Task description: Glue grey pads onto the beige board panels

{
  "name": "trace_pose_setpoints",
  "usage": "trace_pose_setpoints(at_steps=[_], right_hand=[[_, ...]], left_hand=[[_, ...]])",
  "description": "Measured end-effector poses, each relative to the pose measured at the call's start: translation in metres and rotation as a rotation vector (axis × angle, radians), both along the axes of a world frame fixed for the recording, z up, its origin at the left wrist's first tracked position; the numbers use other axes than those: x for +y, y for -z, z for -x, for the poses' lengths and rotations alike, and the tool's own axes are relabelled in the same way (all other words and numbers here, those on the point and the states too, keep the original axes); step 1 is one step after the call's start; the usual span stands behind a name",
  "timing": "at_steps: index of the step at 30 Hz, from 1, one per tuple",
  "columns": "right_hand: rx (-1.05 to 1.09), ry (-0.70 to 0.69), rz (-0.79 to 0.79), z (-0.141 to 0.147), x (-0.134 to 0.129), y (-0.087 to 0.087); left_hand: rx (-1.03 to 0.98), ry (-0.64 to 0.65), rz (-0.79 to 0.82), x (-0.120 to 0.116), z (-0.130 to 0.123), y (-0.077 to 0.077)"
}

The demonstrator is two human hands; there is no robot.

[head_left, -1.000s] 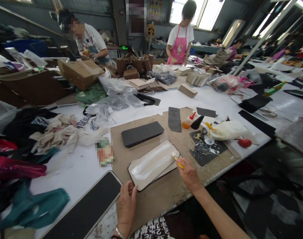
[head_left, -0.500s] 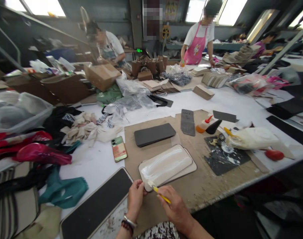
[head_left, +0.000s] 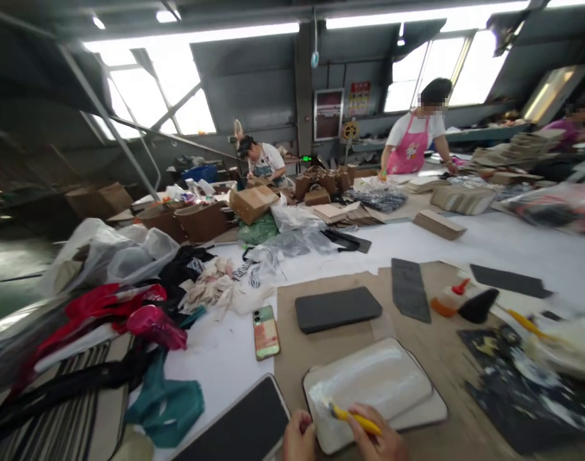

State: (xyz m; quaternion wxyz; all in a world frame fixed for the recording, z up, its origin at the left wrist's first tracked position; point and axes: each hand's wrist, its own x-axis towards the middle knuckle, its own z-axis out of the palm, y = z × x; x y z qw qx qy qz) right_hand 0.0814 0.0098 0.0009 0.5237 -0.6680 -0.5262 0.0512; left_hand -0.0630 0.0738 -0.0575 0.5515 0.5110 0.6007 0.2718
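My right hand (head_left: 377, 438) is closed around the yellow handle of a small glue brush (head_left: 343, 415). The brush tip rests on the upper of two stacked beige panels (head_left: 369, 378), near its left end, where wet whitish streaks cover the surface. Beneath it, the lower panel (head_left: 429, 413) sticks out at the right, with a dark edge. With fingers pinched, my left hand (head_left: 300, 436) holds the near left corner of the panels. Beside that hand lies a long black panel with a pale border (head_left: 239, 426). Both wrists are out of view.
Behind the panels sit a dark grey block (head_left: 339, 310) and a phone (head_left: 266, 333). A red-capped bottle (head_left: 450, 298) and a glue-smeared dark board (head_left: 508, 397) are at right. Cloth scraps (head_left: 170, 413) lie left. Two co-workers (head_left: 410, 147) (head_left: 268, 160) stand or sit beyond the table.
The head view has tilted up and turned left, so the table things sit lower and further right. The brush has shifted slightly inward from the panel's near left corner; my left hand stays at that corner.
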Motion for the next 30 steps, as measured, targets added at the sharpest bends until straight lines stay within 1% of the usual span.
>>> trace_pose_setpoints(at_steps=[1, 2, 4, 6, 8, 10, 11, 12, 14, 17, 19, 21, 23, 26, 28, 30], right_hand=[[0.014, -0.052, 0.033, -0.004, -0.002, -0.004], [0.023, -0.05, 0.074, -0.011, -0.004, -0.008], [0.012, 0.027, 0.114, -0.037, -0.006, -0.011], [-0.038, 0.147, 0.147, -0.074, -0.011, -0.012], [-0.1, 0.247, 0.179, -0.111, -0.016, -0.011], [-0.16, 0.304, 0.199, -0.138, -0.02, -0.011], [-0.185, 0.313, 0.202, -0.146, -0.022, -0.011], [-0.207, 0.312, 0.199, -0.151, -0.022, -0.011], [-0.233, 0.278, 0.188, -0.148, -0.023, -0.014], [-0.217, 0.148, 0.196, -0.133, -0.021, -0.02], [-0.195, 0.087, 0.212, -0.128, -0.017, -0.025], [-0.209, 0.098, 0.204, -0.134, -0.01, -0.028], [-0.266, 0.127, 0.18, -0.145, -0.001, -0.027], [-0.366, 0.093, 0.174, -0.154, 0.013, -0.021], [-0.393, 0.039, 0.174, -0.148, 0.021, -0.018], [-0.381, -0.035, 0.167, -0.132, 0.026, -0.017]], left_hand=[[0.028, 0.0, -0.017, -0.003, 0.0, -0.01], [0.065, 0.008, -0.037, -0.004, 0.0, -0.018], [0.081, 0.036, -0.01, -0.004, 0.0, -0.025], [0.09, 0.051, 0.021, -0.003, 0.002, -0.023], [0.097, 0.054, 0.034, -0.003, 0.004, -0.017], [0.099, 0.053, 0.032, -0.004, 0.006, -0.011], [0.099, 0.054, 0.028, -0.004, 0.007, -0.009], [0.099, 0.057, 0.024, -0.004, 0.007, -0.008], [0.102, 0.067, 0.017, -0.004, 0.008, -0.008], [0.114, 0.078, 0.01, -0.003, 0.009, -0.012], [0.127, 0.088, -0.007, -0.002, 0.01, -0.015], [0.146, 0.103, -0.032, -0.002, 0.01, -0.018], [0.169, 0.119, -0.054, -0.001, 0.009, -0.021], [0.198, 0.121, -0.066, -0.001, 0.008, -0.022], [0.202, 0.112, -0.066, -0.002, 0.007, -0.023], [0.198, 0.093, -0.06, -0.002, 0.006, -0.023]])
